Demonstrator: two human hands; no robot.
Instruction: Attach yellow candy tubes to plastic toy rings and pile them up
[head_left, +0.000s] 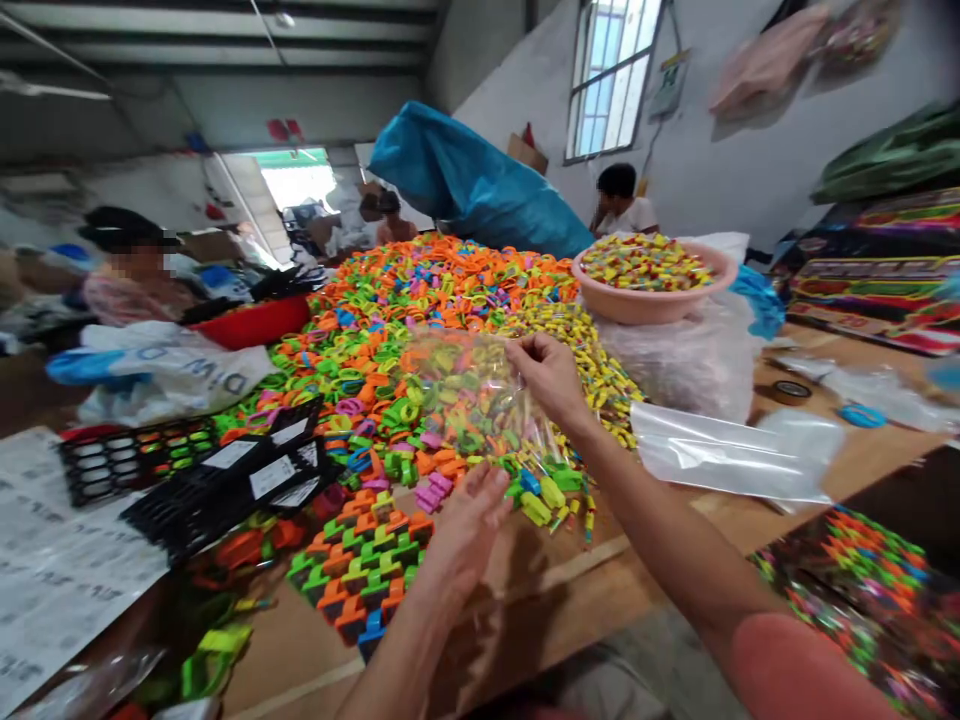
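Observation:
My right hand (pixel 553 378) pinches the upper right corner of a clear plastic bag (pixel 469 385), holding it up over a heap of small colourful plastic toys (pixel 390 330). Loose toys show through the bag, so I cannot tell what is inside it. Below the bag is my left hand (pixel 474 515), its fingers loosely stretched and apart, with nothing visible in it. A block of neatly arranged orange, green and blue toy pieces (pixel 360 560) lies just left of that hand. Several yellow and green pieces (pixel 551 495) lie between my two hands.
A pink basin (pixel 652 300) of small yellow pieces stands at the right on a filled plastic sack (pixel 682 350). Flat clear bags (pixel 727 450) and a tape roll (pixel 791 391) lie nearby. Black trays (pixel 225 480) and a red basin (pixel 255 322) are at left. Several people sit farther back.

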